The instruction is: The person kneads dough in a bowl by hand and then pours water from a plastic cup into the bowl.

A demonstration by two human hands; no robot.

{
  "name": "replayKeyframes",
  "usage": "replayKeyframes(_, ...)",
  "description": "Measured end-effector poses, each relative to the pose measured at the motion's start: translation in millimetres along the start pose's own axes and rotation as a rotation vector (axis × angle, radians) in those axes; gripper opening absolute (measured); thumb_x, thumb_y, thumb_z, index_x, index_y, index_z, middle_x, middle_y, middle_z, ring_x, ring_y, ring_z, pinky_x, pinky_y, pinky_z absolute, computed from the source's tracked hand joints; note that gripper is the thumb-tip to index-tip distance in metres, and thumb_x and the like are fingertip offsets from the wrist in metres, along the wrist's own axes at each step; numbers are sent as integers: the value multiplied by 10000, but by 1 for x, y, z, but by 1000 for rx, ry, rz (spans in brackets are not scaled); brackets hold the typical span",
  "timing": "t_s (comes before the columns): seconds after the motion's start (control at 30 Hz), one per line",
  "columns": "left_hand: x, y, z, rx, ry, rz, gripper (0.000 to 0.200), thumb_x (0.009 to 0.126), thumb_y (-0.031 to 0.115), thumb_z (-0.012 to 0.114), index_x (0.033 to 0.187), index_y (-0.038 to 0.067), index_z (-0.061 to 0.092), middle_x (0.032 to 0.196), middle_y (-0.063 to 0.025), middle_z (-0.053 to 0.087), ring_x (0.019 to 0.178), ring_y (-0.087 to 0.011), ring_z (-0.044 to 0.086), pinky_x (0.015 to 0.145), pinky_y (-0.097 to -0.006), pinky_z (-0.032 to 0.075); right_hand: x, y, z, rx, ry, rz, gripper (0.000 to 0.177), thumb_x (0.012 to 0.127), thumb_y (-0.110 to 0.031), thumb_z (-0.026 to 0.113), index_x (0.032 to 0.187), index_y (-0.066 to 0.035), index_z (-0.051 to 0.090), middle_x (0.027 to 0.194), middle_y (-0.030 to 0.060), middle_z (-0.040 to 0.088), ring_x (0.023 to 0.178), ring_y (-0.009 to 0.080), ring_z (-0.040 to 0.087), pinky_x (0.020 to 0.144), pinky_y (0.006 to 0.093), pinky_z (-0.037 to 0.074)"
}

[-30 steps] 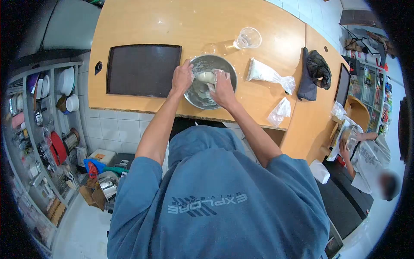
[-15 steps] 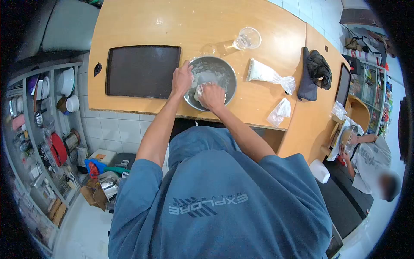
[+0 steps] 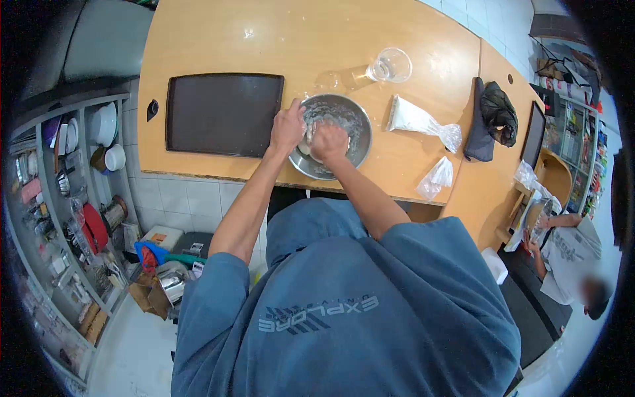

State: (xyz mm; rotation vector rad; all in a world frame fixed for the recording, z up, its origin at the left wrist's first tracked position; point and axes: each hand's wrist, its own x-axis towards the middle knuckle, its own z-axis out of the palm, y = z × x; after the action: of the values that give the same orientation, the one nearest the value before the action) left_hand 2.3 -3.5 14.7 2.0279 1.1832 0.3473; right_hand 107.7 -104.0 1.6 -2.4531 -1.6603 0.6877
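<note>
A metal mixing bowl (image 3: 362, 151) sits near the front edge of the wooden table, its inner wall smeared with white residue. At its left side my left hand (image 3: 288, 128) is closed over the rim. Inside the bowl my right hand (image 3: 330, 141) is closed and pressed into a lump of pale dough (image 3: 305, 146). Part of the dough shows to the left of the knuckles; the rest is hidden under the hand. The right fingertips are out of sight.
A dark baking tray (image 3: 225, 114) lies left of the bowl. Beyond it stands a clear plastic cup (image 3: 392, 65). To the right are a bag of white powder (image 3: 415, 118), a small plastic bag (image 3: 436, 178) and dark cloth (image 3: 481, 132). Another person (image 3: 572, 255) works at far right.
My right hand has shifted slightly forward within the bowl, over the dough. My left hand keeps its hold on the rim. The whole view has moved a little.
</note>
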Motion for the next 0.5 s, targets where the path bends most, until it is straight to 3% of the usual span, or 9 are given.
replayKeyframes(0.13, 4, -6, 2, -10, -62, -12, 204, 996, 156, 544, 1162, 37, 556, 795, -328, 627, 816, -538, 624, 666, -601, 466, 22, 2, 13, -12, 72, 37, 272, 749, -314, 737, 942, -125, 703, 937, 142, 715, 895, 336, 700, 775, 470, 563)
replayKeyframes(0.23, 0, -3, -1, -13, -33, -18, 198, 988, 152, 555, 1148, 37, 553, 792, -329, 628, 811, -538, 623, 673, -605, 474, 27, 4, 15, -17, 105, 7, 265, 765, -313, 726, 934, -112, 696, 938, 145, 709, 921, 339, 696, 782, 469, 565)
replayKeyframes(0.33, 0, -4, -3, -33, 1, 21, 110, 977, 117, 551, 1008, 12, 547, 768, -301, 644, 775, -504, 642, 646, -586, 486, 30, 1, 3, 27, -7, 66, 290, 776, -312, 715, 960, -88, 701, 994, 169, 712, 993, 343, 685, 799, 488, 561)
replayKeyframes(0.43, 0, -3, -2, 50, 18, 21, 113, 971, 106, 555, 1023, 7, 552, 776, -297, 651, 782, -501, 647, 667, -583, 495, 32, 0, -15, 108, -189, 175, 350, 788, -292, 711, 1043, -54, 702, 1056, 214, 706, 1034, 379, 671, 847, 504, 547)
replayKeyframes(0.5, 2, -3, -3, 69, 3, 27, 116, 970, 104, 556, 1032, 6, 552, 779, -293, 656, 785, -499, 650, 681, -581, 501, 30, 20, 4, 225, -53, 81, 355, 783, -306, 726, 1012, -35, 714, 1038, 245, 706, 981, 413, 681, 838, 514, 549)
